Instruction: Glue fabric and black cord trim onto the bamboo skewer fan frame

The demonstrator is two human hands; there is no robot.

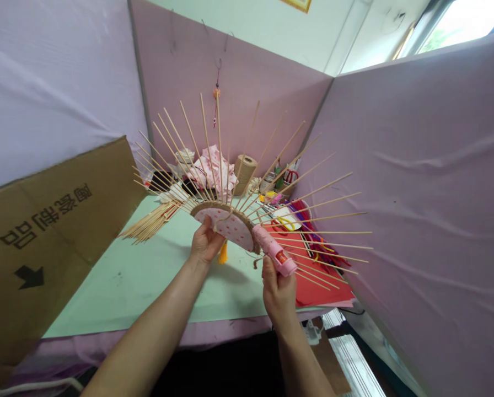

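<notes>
A half-round disc (230, 226) with pink dotted fabric and a brown rim has thin wooden sticks fanning out from its edge. My left hand (206, 241) grips it at the lower left, with the thumb on the fabric. Closed around the handle of a pink glue gun (275, 251) is my right hand (280, 286). The gun's front end is at the disc's right rim, among the sticks; whether it touches is unclear. A yellow tassel (223, 252) hangs below the disc.
A bundle of sticks (151, 223) lies left on the green tabletop (148, 286). Red sheets (319, 281) and coloured fuzzy stems (313, 231) are at right. Behind stand a twine spool (246, 168) and pink fabric (214, 168). Cardboard (60, 231) leans at left.
</notes>
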